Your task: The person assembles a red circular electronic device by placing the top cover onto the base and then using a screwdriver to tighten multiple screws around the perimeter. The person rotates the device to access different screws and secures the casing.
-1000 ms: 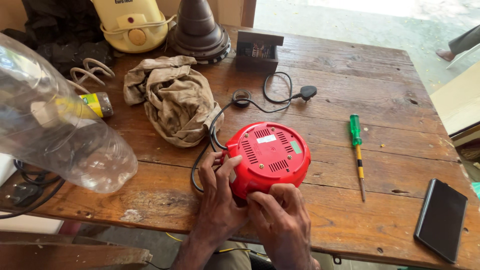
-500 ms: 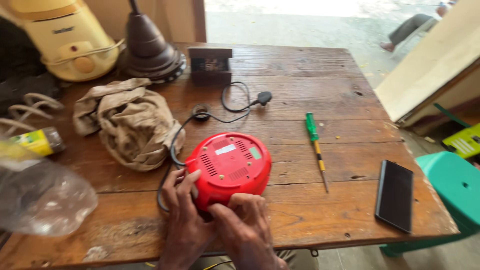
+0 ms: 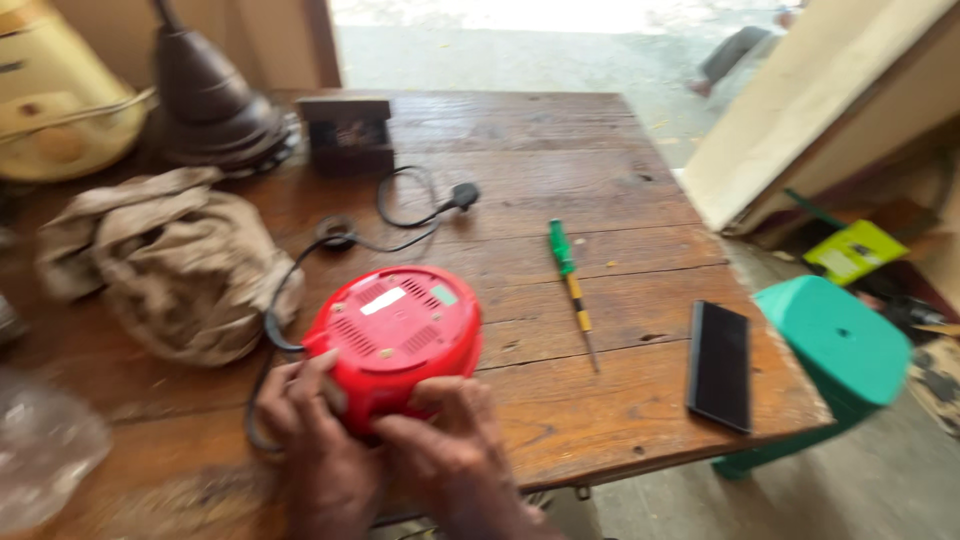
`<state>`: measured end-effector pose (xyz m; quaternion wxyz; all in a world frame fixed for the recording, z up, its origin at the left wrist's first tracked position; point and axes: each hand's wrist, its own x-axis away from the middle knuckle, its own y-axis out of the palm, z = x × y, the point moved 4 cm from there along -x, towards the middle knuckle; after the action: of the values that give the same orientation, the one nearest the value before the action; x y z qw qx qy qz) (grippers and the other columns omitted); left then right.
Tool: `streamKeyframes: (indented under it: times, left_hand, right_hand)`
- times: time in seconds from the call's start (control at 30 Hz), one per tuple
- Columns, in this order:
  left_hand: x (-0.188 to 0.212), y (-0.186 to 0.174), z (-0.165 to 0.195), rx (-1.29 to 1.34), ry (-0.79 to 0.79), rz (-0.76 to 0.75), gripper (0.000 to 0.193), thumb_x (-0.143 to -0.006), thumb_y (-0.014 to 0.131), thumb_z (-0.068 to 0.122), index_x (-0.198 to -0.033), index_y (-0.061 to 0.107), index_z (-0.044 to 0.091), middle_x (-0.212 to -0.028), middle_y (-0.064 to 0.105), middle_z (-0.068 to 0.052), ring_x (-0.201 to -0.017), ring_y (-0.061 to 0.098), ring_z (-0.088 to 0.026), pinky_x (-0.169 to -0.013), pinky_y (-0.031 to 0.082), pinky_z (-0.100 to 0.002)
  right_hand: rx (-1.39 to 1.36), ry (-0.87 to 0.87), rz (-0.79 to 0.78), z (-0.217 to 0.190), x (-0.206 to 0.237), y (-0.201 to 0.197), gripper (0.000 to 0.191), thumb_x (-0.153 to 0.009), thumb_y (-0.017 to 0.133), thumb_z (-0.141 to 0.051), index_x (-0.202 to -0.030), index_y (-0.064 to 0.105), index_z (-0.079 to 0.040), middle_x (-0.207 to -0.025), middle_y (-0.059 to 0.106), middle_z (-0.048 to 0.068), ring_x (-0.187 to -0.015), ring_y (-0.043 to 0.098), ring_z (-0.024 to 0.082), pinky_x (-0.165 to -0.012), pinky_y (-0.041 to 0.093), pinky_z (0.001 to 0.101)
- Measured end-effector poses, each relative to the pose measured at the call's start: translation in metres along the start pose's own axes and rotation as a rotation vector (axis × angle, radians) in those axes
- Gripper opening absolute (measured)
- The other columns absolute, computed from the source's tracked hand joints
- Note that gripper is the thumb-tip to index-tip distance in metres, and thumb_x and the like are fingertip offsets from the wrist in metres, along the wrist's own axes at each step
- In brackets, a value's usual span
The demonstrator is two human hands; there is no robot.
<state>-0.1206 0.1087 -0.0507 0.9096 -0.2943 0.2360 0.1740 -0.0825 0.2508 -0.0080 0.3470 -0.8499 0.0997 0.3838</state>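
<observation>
A round red appliance [image 3: 398,330] lies upside down on the wooden table [image 3: 560,150], its vented base with a white label facing up. My left hand [image 3: 305,420] grips its near left edge. My right hand [image 3: 450,440] holds its near right edge, fingers curled over the rim. A black cord [image 3: 330,240] runs from the appliance's left side to a plug [image 3: 462,195] farther back. A screwdriver with a green handle [image 3: 570,280] lies to the right of the appliance, apart from both hands.
A crumpled beige cloth [image 3: 170,265] lies left of the appliance. At the back stand a yellow appliance [image 3: 60,100], a dark cone-shaped base [image 3: 215,105] and a small dark box [image 3: 348,135]. A black phone [image 3: 720,365] lies near the right edge. A green stool [image 3: 835,350] stands beside the table.
The view has swung right, so the clear plastic bottle has nearly left the frame and the green stool has appeared. Both hands stay on the red appliance.
</observation>
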Motion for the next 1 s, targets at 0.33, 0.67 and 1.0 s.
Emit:
streamKeyframes:
  times: [0.33, 0.67, 1.0]
  left_hand:
    - [0.007, -0.008, 0.025, -0.009, 0.01, 0.072, 0.095, -0.063, 0.095, 0.019, -0.14, 0.039, 0.014, -0.134, 0.034, -0.024, -0.12, 0.041, -0.041, -0.1, 0.038, -0.054]
    - [0.004, -0.01, 0.024, 0.005, -0.004, 0.028, 0.095, -0.067, 0.095, 0.019, -0.141, 0.036, 0.014, -0.134, 0.033, -0.023, -0.118, 0.04, -0.038, -0.099, 0.038, -0.056]
    - [0.003, -0.009, 0.03, -0.032, 0.079, 0.036, 0.11, -0.064, 0.098, 0.046, -0.145, 0.031, 0.015, -0.134, 0.029, -0.025, -0.127, 0.035, -0.045, -0.101, 0.039, -0.058]
  right_hand:
    - [-0.071, 0.123, -0.091, 0.012, 0.01, -0.004, 0.039, -0.068, 0.087, -0.005, -0.105, 0.08, -0.013, -0.106, 0.061, 0.009, -0.098, 0.063, 0.022, -0.084, 0.056, 0.036]
    - [-0.026, 0.088, -0.172, 0.004, 0.003, -0.001, 0.037, -0.07, 0.085, -0.005, -0.106, 0.08, -0.015, -0.102, 0.055, 0.01, -0.098, 0.058, 0.025, -0.084, 0.053, 0.038]
    - [-0.13, 0.205, 0.094, 0.026, 0.001, -0.029, 0.033, -0.082, 0.075, -0.001, -0.113, 0.074, -0.01, -0.116, 0.061, 0.007, -0.102, 0.064, 0.018, -0.082, 0.055, 0.031]
